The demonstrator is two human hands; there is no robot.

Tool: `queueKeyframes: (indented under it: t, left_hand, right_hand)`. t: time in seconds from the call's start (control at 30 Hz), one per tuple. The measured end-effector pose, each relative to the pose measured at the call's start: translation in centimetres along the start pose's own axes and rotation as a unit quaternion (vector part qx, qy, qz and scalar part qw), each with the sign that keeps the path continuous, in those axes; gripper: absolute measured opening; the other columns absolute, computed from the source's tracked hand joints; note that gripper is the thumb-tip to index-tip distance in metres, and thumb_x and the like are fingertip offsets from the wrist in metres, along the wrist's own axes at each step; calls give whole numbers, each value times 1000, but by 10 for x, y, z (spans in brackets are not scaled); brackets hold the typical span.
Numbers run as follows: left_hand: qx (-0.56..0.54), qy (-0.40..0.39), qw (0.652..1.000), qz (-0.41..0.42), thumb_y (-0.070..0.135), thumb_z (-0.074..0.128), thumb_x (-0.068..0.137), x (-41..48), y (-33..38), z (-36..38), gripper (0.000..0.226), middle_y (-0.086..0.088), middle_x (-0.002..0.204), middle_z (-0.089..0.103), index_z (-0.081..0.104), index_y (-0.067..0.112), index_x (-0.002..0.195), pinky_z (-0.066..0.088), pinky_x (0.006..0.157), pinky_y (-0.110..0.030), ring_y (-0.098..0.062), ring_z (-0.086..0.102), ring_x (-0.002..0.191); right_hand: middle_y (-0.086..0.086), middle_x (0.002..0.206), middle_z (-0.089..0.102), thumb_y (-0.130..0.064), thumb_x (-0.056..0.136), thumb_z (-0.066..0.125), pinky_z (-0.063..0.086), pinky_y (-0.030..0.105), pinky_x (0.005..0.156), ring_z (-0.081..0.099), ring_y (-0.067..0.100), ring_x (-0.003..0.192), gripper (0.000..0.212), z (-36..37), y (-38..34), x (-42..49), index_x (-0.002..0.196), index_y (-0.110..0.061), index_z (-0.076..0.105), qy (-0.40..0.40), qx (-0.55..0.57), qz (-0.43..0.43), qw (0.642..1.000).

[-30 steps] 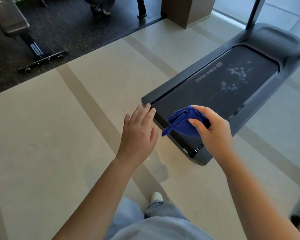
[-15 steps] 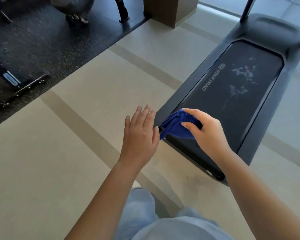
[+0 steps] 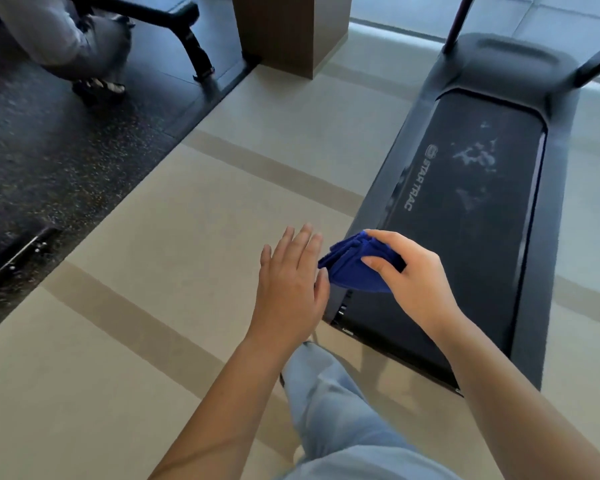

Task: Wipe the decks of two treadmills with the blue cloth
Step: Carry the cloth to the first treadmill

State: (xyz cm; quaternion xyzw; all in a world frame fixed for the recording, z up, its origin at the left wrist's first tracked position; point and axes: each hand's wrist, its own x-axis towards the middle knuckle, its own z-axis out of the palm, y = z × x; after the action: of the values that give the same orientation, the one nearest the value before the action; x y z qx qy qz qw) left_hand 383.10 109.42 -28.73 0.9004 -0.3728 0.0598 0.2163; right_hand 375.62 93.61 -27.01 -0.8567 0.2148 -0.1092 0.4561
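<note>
Beige tiled floor (image 3: 153, 237), dark rubber mat (image 3: 66, 150) upper left, smudged treadmill deck (image 3: 465, 220) at right, nearer than before, right hand (image 3: 413, 282) clutching blue cloth (image 3: 354, 268), left hand (image 3: 288, 285) flat, empty

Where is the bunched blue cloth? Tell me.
Head view, centre: the right hand grips the blue cloth over the near left corner of the black treadmill deck, beside the left hand.

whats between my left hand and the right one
Head view: the bunched blue cloth, gripped by the right hand, its free end close to the left hand.
</note>
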Motion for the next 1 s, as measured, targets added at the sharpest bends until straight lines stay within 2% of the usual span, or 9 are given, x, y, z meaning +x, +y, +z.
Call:
queueKeyframes:
  t: [0.1, 0.17, 0.27, 0.4, 0.5, 0.63, 0.8, 1.0]
  left_hand:
    - [20, -20, 998, 60, 24, 37, 86, 61, -22, 0, 45, -16, 128, 56, 53, 3, 123, 38, 93, -57, -35, 51, 119]
    - [26, -26, 995, 90, 25, 36, 85, 102, -34, -2, 46, -16, 126, 57, 55, 3, 121, 41, 90, -57, -35, 53, 117]
    - [18, -34, 992, 118, 25, 36, 85, 160, -51, -3, 47, -15, 127, 57, 54, 3, 122, 40, 91, -56, -35, 52, 118]
    - [2, -40, 989, 142, 26, 37, 86, 218, -72, 8, 47, -16, 129, 55, 54, 3, 123, 38, 94, -56, -35, 50, 121]
    - [-30, -56, 984, 169, 25, 38, 85, 256, -87, 19, 47, -15, 129, 55, 54, 2, 123, 37, 94, -56, -35, 49, 121]
    - [-58, -62, 973, 214, 26, 37, 84, 313, -109, 34, 48, -14, 130, 54, 52, 5, 125, 25, 98, -52, -34, 48, 123]
    - [-84, -60, 945, 310, 23, 39, 84, 392, -141, 37, 46, -16, 127, 56, 56, 2, 121, 36, 94, -57, -35, 51, 119]
    - [-120, -84, 912, 384, 25, 37, 85, 472, -156, 45, 47, -15, 129, 55, 55, 3, 123, 38, 94, -56, -35, 50, 121]
  right_hand:
    - [-13, 104, 61, -12, 91, 58, 47, 17, 81, 58, 9, 99, 32, 6, 2, 56, 120, -24, 59, 33, 25, 16, 999]
    - [-11, 106, 62, -12, 90, 59, 44, 13, 80, 57, 10, 99, 32, 5, 1, 91, 120, -22, 60, 65, 36, 35, 997]
    - [-10, 104, 62, -12, 90, 59, 43, 10, 78, 56, 8, 96, 31, 3, -3, 138, 120, -22, 60, 111, 50, 57, 991]
    - [-6, 105, 65, -12, 89, 60, 48, 22, 83, 59, 10, 97, 30, 0, -6, 186, 118, -18, 61, 153, 34, 52, 986]
    - [-8, 105, 64, -10, 89, 61, 46, 16, 81, 58, 8, 97, 31, 2, -8, 215, 118, -20, 61, 180, 20, 75, 981]
    - [-8, 106, 65, -7, 88, 61, 45, 13, 81, 58, 8, 98, 33, 10, -10, 255, 118, -21, 61, 226, 4, 110, 968]
    - [-6, 107, 65, -7, 88, 61, 48, 20, 86, 59, 9, 99, 33, 24, -30, 305, 118, -20, 61, 306, -5, 141, 942]
    - [-14, 102, 63, -7, 88, 61, 45, 7, 82, 59, 3, 96, 32, 36, -51, 351, 117, -21, 62, 382, 3, 173, 908]
